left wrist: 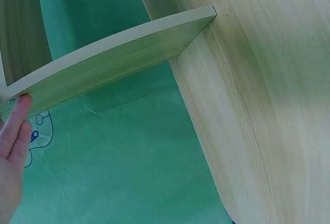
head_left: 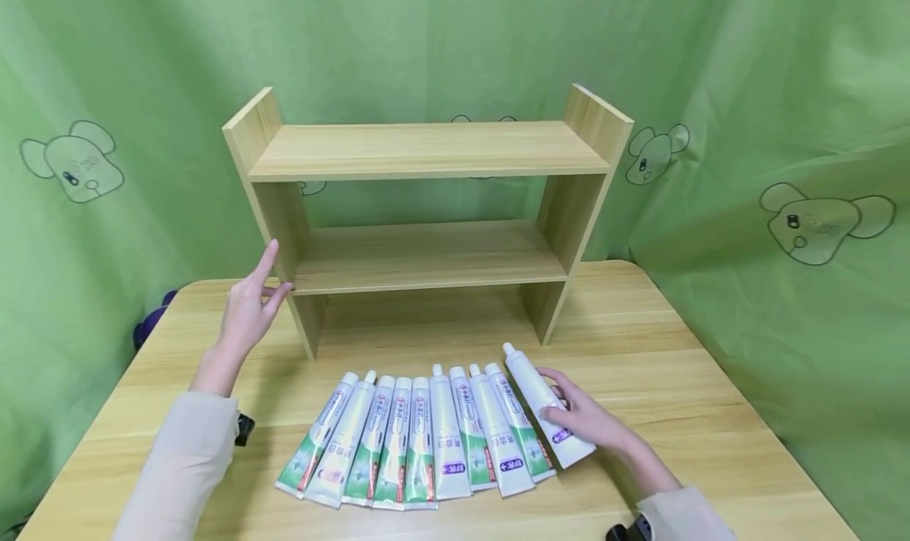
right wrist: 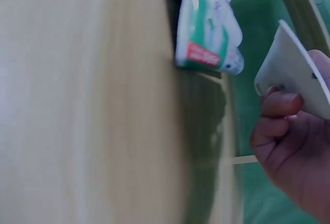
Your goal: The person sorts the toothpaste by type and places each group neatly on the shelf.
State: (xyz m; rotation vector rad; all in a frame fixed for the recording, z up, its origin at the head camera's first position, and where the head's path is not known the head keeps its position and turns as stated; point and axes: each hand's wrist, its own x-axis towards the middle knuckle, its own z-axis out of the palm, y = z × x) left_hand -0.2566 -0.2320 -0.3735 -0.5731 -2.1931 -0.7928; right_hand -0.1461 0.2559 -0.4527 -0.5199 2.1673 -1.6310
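In the head view, my right hand (head_left: 583,415) holds a white toothpaste tube (head_left: 536,399) with a purple label, its cap pointing away toward the shelf. In the right wrist view, the fingers (right wrist: 281,105) curl against that tube (right wrist: 294,69), which appears lifted off the table. Beside it, several toothpaste tubes (head_left: 419,438), some green and white and some mostly white, lie in a fanned row. My left hand (head_left: 249,308) touches the left side of a wooden shelf (head_left: 426,276). In the left wrist view, straight fingers (left wrist: 19,118) rest against the shelf's wood.
The two-tier shelf stands upright at the back of the wooden table (head_left: 682,391). Green curtains (head_left: 441,43) printed with mouse heads hang behind and at both sides. A dark purple object (head_left: 149,324) shows past the table's left edge.
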